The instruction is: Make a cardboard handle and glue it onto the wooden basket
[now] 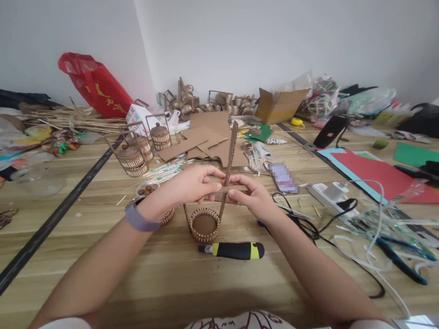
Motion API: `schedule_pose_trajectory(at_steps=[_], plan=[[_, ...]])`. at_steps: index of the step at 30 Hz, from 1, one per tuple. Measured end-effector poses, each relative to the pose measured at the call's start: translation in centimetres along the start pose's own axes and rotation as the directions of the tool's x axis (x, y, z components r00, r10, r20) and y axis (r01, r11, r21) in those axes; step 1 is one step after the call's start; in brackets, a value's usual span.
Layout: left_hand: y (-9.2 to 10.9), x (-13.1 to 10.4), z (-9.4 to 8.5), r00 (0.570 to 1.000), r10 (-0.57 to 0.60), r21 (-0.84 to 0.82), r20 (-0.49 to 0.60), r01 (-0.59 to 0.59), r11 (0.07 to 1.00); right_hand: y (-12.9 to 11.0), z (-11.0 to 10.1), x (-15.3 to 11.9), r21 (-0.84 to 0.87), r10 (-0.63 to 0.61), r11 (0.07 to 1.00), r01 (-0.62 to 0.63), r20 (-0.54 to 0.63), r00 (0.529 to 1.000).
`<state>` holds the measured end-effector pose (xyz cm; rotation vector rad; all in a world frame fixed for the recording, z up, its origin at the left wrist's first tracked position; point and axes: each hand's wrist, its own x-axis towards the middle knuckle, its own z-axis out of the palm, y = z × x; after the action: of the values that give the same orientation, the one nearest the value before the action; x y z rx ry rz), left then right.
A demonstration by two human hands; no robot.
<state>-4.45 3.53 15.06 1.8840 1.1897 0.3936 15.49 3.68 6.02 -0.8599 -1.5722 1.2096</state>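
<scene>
A small round basket (205, 225) of cardboard and light sticks stands on the wooden table, with thin upright strips at its sides. The longer right strip (232, 151) leans up and to the right past my fingers. Above the basket, a short brown cross strip (231, 188) runs between my hands. My left hand (199, 182) pinches its left end, and my right hand (250, 195) has its right end between thumb and fingers. Just in front of the basket lies a black and yellow utility knife (236, 250). Behind my left wrist is a bowl of brown beads (147, 189).
Finished lidded baskets (131, 158) stand at the back left. Cardboard pieces (211, 134) lie behind my hands. To the right are a phone (283, 177), a power strip (330, 196), tangled cables, blue-handled pliers (402, 261) and red paper (387, 176).
</scene>
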Motion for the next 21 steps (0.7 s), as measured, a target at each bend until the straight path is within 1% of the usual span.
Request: schedule_pose_trajectory(at_steps=[2, 4, 7, 9, 13, 16, 19, 21], plan=[[-0.5, -0.1, -0.4, 0.998, 0.046, 0.049, -0.043, -0.044, 0.998, -0.1, 0.0, 0.0, -0.027, 0.008, 1.000, -0.008, -0.018, 1.000], [-1.2, -0.2, -0.8, 0.988, 0.089, 0.062, -0.123, -0.082, 0.995, -0.1, 0.0, 0.0, -0.055, 0.012, 0.998, -0.014, -0.038, 0.999], [-2.1, -0.7, -1.4, 0.966, 0.087, -0.004, -0.244, -0.091, 0.996, -0.1, 0.0, -0.1, -0.073, 0.011, 0.997, -0.015, -0.049, 0.999], [-2.6, -1.2, -1.7, 0.954, 0.075, -0.030, -0.290, -0.087, 0.996, -0.1, 0.0, -0.1, -0.078, 0.011, 0.997, -0.015, -0.043, 0.999], [-3.7, -2.1, -1.8, 0.947, 0.071, -0.016, -0.314, -0.080, 0.997, -0.2, -0.4, -0.1, -0.102, 0.020, 0.994, -0.024, -0.038, 0.999], [-4.5, -2.6, -1.5, 0.949, 0.114, -0.005, -0.295, -0.120, 0.993, -0.3, -1.0, 0.0, -0.110, 0.037, 0.993, -0.040, -0.029, 0.999], [-4.2, -2.9, -0.8, 0.949, 0.182, 0.030, -0.258, -0.181, 0.983, -0.3, -1.4, 0.1, -0.118, 0.024, 0.993, -0.025, -0.011, 1.000], [-3.6, -2.9, -0.1, 0.930, 0.262, 0.127, -0.257, -0.237, 0.963, -0.4, -1.6, 0.1, -0.124, 0.012, 0.992, -0.011, 0.008, 1.000]])
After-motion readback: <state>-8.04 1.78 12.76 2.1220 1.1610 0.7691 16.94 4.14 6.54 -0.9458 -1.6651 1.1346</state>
